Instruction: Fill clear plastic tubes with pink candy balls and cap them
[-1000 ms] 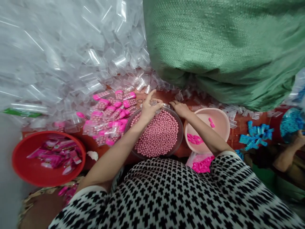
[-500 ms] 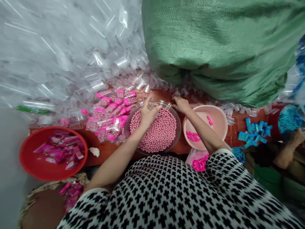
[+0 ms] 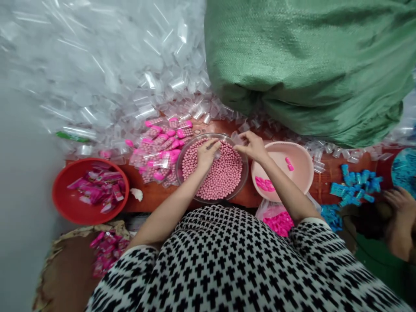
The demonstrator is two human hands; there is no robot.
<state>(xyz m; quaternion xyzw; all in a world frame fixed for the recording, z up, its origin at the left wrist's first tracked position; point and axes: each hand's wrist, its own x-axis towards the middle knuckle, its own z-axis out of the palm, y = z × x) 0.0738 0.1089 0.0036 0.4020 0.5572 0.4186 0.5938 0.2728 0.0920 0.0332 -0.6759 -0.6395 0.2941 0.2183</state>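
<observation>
Over the left side of a clear bowl [image 3: 244, 173] full of pink beads [image 3: 217, 182], my left hand [image 3: 205, 157] is closed in a pinch. A small clear plastic container [image 3: 217, 154] shows at its fingertips. My right hand [image 3: 253, 146] is at the bowl's upper right rim, its thumb and fingers closed on another clear plastic container [image 3: 238, 138]. Left of the bowl lies a pile of filled clear containers with pink caps [image 3: 162, 149]. A pale pink basin [image 3: 302, 173] under my right forearm holds loose bright pink caps [image 3: 264, 184].
Clear containers [image 3: 143, 86] are heaped across the back left. A large green sack [image 3: 302, 65] bulges at the back right. A red basin [image 3: 60, 195] of pink packets stands left. Blue pieces [image 3: 355, 186] and another person's hand [image 3: 401, 203] are at right.
My left hand has dropped lower over the beads, and its fingers have closed in. The right hand has come back from behind the rim with a clear container. The whole view has shifted slightly.
</observation>
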